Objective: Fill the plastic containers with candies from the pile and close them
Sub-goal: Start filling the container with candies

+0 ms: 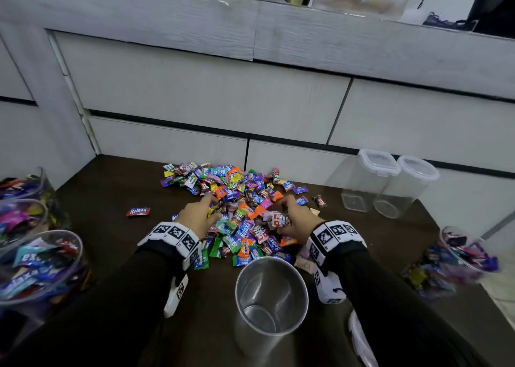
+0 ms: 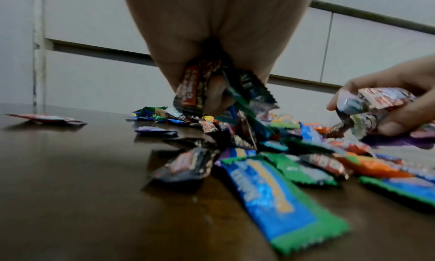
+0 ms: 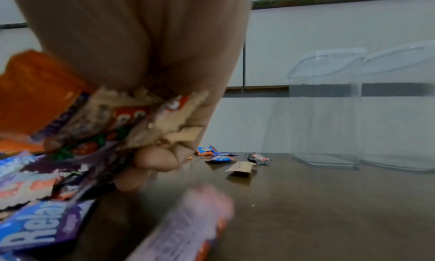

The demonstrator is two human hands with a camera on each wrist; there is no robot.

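A pile of wrapped candies (image 1: 239,205) lies in the middle of the dark wooden table (image 1: 117,188). My left hand (image 1: 199,213) is at the pile's left side, its fingers curled round several dark-wrapped candies (image 2: 195,90). My right hand (image 1: 292,218) is at the pile's right side and grips a bunch of candies (image 1: 277,220) (image 3: 122,120). An empty clear round container (image 1: 271,297) stands open just in front of the pile, between my forearms. Its lid (image 1: 359,338) lies by my right forearm.
Two empty lidded containers (image 1: 373,177) (image 1: 407,188) stand at the back right. Several candy-filled containers (image 1: 39,266) line the left edge, and another filled one (image 1: 462,255) is at the right. A red candy (image 1: 138,212) lies apart on the left. White drawers (image 1: 195,93) rise behind.
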